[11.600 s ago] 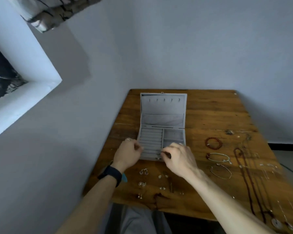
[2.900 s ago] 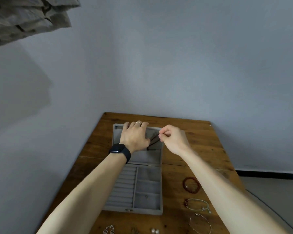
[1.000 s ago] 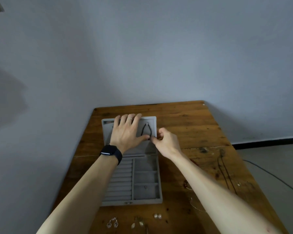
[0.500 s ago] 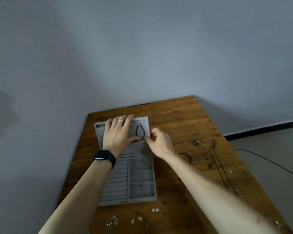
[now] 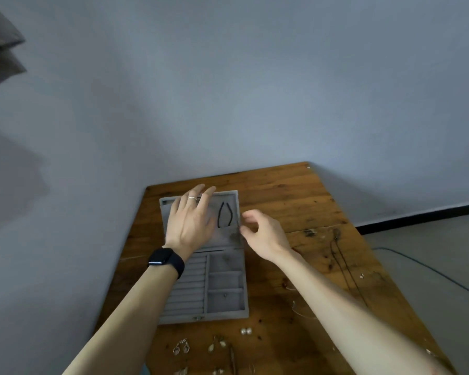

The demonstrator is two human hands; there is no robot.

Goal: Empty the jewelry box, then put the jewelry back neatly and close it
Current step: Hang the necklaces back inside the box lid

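The grey jewelry box [image 5: 246, 293] lies open on the wooden table [image 5: 282, 196], its lid [image 5: 229, 195] folded back flat. A dark cord necklace [image 5: 224, 215] hangs as a loop inside the lid's right part. My left hand [image 5: 190, 223], with a ring and a black watch, hovers over the lid's left half with fingers spread and holds nothing. My right hand [image 5: 263, 234] is just off the lid's right edge, fingers loosely curled, nothing visible in it. A small stud [image 5: 225, 295] sits in one right-hand compartment; the ring rolls look bare.
Earrings [image 5: 181, 347] and a pearl pair [image 5: 246, 331] lie in front of the box. A long dark necklace [image 5: 339, 255] and a thin bangle [image 5: 299, 311] lie to the right. The wall borders the table at left and back. A cable [image 5: 417, 263] runs across the floor.
The dark necklace went from my fingers into the lid, where it now hangs. Both hands have let go: the left lifted off the lid, the right drew back to the lid's right edge.
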